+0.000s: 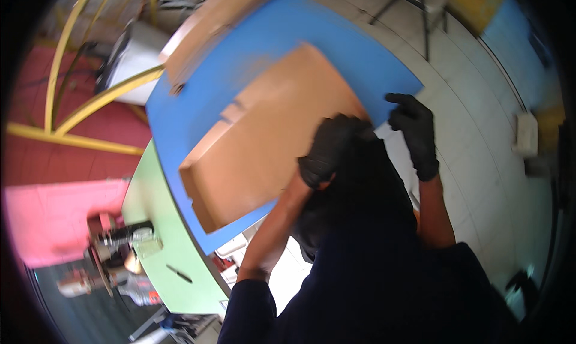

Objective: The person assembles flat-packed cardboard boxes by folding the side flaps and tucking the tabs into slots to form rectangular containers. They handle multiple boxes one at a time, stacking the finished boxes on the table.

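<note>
A shallow, open cardboard box [270, 134] with low raised sides lies tilted across a blue tabletop [372, 62]. My left hand [336, 146], in a black glove, is over the box's near right edge. Its fingers are blurred and partly hidden, so whether they grip the cardboard I cannot tell. Off the table's right corner, my right hand [415, 131], also gloved in black, is raised with nothing visible in it. Its index finger sticks out to the left, apart from the others.
Long brown cardboard [222, 29] lies along the blue table's far left edge. A green table [174, 248] adjoins on the left, with a dark knife-like tool [179, 273] on it. Yellow metal tubing [114, 98] stands beyond. A chair [423, 2] is at the far right.
</note>
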A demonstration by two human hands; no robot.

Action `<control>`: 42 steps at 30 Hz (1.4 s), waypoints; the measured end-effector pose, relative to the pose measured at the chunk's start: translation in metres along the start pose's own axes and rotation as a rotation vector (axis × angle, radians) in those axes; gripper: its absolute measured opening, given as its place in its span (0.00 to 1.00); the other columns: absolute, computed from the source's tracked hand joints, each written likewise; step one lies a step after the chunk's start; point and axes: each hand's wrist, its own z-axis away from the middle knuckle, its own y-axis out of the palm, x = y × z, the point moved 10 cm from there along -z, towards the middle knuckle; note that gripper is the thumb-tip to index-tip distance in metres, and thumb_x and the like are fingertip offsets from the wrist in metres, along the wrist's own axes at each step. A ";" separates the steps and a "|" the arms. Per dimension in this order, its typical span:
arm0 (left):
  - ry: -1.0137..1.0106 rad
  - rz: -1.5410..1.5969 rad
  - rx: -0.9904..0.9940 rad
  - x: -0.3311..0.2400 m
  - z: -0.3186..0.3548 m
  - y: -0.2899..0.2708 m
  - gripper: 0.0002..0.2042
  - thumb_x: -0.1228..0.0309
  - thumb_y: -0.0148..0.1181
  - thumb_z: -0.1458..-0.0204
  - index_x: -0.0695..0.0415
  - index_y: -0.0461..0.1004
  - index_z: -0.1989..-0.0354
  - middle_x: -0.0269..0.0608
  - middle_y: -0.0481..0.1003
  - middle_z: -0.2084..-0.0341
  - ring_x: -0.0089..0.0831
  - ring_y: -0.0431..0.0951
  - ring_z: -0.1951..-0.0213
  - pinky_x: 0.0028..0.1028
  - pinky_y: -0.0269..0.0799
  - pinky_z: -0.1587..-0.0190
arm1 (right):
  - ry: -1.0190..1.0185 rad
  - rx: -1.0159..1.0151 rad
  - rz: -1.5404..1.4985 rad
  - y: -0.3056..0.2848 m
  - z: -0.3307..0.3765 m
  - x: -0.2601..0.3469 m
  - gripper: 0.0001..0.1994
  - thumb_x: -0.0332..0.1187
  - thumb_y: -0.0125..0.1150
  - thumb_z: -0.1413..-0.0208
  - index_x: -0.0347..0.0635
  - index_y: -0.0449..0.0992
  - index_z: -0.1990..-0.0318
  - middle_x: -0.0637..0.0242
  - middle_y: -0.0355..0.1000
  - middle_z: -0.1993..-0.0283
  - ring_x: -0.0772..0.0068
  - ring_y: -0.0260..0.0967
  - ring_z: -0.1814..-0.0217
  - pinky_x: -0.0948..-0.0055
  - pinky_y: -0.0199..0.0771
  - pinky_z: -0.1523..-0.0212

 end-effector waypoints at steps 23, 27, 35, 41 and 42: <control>-0.404 0.872 -0.738 -0.011 0.072 -0.126 0.06 0.77 0.65 0.38 0.64 0.81 0.56 0.36 0.83 0.67 0.22 0.77 0.66 0.25 0.73 0.60 | -0.844 0.605 0.015 0.176 0.087 0.155 0.58 0.68 0.50 0.35 0.32 0.23 0.21 0.37 0.29 0.16 0.41 0.29 0.13 0.47 0.30 0.18; -0.358 0.827 -0.768 -0.012 0.080 -0.142 0.02 0.79 0.62 0.38 0.61 0.80 0.61 0.33 0.79 0.69 0.20 0.75 0.67 0.24 0.71 0.61 | -0.830 0.657 -0.111 0.191 0.098 0.167 0.58 0.71 0.44 0.35 0.36 0.20 0.21 0.37 0.28 0.15 0.42 0.24 0.12 0.45 0.28 0.18; -0.355 0.423 -0.638 -0.030 0.090 -0.146 0.01 0.81 0.62 0.40 0.64 0.76 0.63 0.43 0.77 0.70 0.36 0.78 0.66 0.34 0.73 0.61 | -0.733 0.687 -0.273 0.200 0.093 0.173 0.56 0.70 0.45 0.34 0.36 0.25 0.20 0.37 0.31 0.16 0.39 0.29 0.13 0.46 0.34 0.19; -0.360 0.209 -0.636 -0.025 0.099 -0.166 0.05 0.79 0.63 0.40 0.64 0.78 0.57 0.50 0.79 0.66 0.43 0.80 0.65 0.33 0.74 0.60 | -0.839 0.658 0.197 0.216 0.082 0.167 0.53 0.72 0.45 0.37 0.43 0.40 0.18 0.36 0.34 0.16 0.28 0.30 0.15 0.29 0.35 0.24; -0.439 0.282 -0.706 -0.014 0.106 -0.174 0.05 0.79 0.64 0.41 0.64 0.78 0.58 0.43 0.80 0.68 0.31 0.78 0.66 0.31 0.73 0.61 | -0.924 0.582 0.415 0.218 0.082 0.167 0.52 0.72 0.47 0.38 0.45 0.43 0.18 0.35 0.34 0.17 0.25 0.31 0.16 0.25 0.35 0.26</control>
